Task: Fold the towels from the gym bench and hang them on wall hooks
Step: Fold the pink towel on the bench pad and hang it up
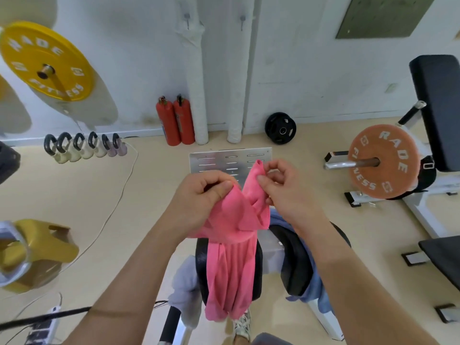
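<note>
1. While both hands hold it up at the centre of the view, a pink towel (234, 245) hangs bunched. Its lower length trails toward six o'clock in front of a black bench (296, 257) pad.
2. At nine o'clock of the towel's top, the left hand (199, 195) grips a gathered fold between thumb and curled fingers.
3. At three o'clock of the towel's top, the right hand (286, 190) pinches an upper corner between thumb and fingertips. The two hands are close together, with only a narrow strip of pink cloth between them.
4. A blue towel (321, 295) drapes over the bench pad at five o'clock, and a pale grey towel (185, 282) hangs beside the pad at seven o'clock.
5. Just beyond the hands, toward twelve o'clock, a slotted metal plate (216, 159) lies on the floor.
6. High on the white wall at twelve o'clock are two wall hooks (242, 21), side by side (small and slightly blurred).
7. Two red fire extinguishers (175, 120) stand against the wall at eleven o'clock, and a black weight plate (280, 131) leans there at one o'clock.
8. A yellow weight plate (47, 61) sits at ten o'clock with a row of kettlebells (84, 145) beneath it, and an orange weight plate (383, 161) is on a bar at two o'clock.
</note>
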Demonstrator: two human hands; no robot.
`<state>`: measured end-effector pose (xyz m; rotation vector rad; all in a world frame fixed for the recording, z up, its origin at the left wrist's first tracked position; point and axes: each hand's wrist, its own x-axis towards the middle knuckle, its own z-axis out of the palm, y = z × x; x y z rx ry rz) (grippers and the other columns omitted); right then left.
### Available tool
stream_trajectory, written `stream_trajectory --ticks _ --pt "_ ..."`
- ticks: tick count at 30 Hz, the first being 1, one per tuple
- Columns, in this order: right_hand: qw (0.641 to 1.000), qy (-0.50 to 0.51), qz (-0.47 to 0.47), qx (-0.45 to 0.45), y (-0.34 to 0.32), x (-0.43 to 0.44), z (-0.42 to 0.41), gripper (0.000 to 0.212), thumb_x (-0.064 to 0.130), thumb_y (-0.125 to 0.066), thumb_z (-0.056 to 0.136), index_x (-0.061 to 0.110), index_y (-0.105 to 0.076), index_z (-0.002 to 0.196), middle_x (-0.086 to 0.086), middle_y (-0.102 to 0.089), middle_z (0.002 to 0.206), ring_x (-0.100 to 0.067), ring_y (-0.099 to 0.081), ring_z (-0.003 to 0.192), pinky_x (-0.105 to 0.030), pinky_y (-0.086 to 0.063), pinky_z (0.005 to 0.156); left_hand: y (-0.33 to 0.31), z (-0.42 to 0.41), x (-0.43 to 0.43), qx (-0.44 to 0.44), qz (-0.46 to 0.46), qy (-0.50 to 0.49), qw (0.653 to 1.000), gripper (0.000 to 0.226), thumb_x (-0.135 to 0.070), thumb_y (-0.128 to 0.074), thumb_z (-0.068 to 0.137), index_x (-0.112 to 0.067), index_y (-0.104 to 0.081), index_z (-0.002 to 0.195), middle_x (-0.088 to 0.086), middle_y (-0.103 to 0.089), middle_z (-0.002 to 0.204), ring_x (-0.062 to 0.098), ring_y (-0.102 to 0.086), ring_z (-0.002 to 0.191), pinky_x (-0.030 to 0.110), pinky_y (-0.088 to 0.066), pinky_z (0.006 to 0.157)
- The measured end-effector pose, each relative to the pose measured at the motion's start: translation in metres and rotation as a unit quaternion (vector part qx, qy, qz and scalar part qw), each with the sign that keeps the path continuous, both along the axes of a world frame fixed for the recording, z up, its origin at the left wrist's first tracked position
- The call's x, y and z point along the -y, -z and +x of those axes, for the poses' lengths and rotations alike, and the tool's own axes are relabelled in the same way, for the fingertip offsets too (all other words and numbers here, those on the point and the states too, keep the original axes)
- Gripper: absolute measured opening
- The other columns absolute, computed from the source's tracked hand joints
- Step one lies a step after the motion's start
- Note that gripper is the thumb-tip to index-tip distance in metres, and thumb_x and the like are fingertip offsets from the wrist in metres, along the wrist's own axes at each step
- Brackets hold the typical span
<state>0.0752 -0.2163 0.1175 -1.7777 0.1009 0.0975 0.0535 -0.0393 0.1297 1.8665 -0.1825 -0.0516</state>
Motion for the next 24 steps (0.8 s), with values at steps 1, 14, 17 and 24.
stream_trajectory --ticks 1,14,17,24 --pt "0.999 -0.01 -0.024 0.023 -0.009 -0.004 -0.002 0.013 0.011 -0.058 0.092 0.021 -0.057 0.084 -0.007 -0.06 0.072 -0.015 -0.052 0.064 -0.032 -0.046 0.059 -0.007 -0.001 -0.002 0.008 -0.015 0.003 1.0 0.028 0.002 -0.058 0.088 -0.021 -0.071 0.078 -0.014 -0.071 0.074 -0.004 -0.061 0.074 0.007 -0.042 0.071" --pt "0.969 -0.228 -0.023 0.09 -0.079 -0.007 -0.008 0.01 0.008 -0.067 0.086 0.018 -0.066 0.087 -0.004 -0.062 0.069 -0.002 -0.053 0.056 -0.012 -0.041 0.053 -0.048 -0.005 -0.015 0.074 -0.12 -0.007 0.99 0.007 -0.011 -0.074 0.072 -0.014 -0.073 0.079 0.002 -0.07 0.097 0.012 -0.064 0.099 0.02 -0.05 0.082" --pt "0.965 -0.247 -0.008 0.089 -0.088 -0.009 -0.007 0.006 0.008 -0.067 0.086 0.013 -0.065 0.089 -0.007 -0.061 0.068 -0.005 -0.052 0.056 -0.013 -0.042 0.053 -0.051 -0.004 -0.02 0.052 -0.179 0.023 0.982 0.009 -0.007 -0.074 0.071 -0.015 -0.076 0.076 0.004 -0.072 0.102 0.014 -0.065 0.104 0.022 -0.05 0.086" --pt "0.917 -0.347 -0.132 0.147 -0.095 0.002 -0.001 0.018 0.006 -0.058 0.092 0.023 -0.055 0.096 -0.001 -0.055 0.099 -0.009 -0.053 0.074 -0.024 -0.048 0.067 -0.053 0.003 -0.032 0.056 -0.215 -0.053 0.974 0.01 -0.019 -0.078 0.065 -0.024 -0.078 0.074 -0.003 -0.074 0.079 0.017 -0.064 0.082 0.034 -0.05 0.084"
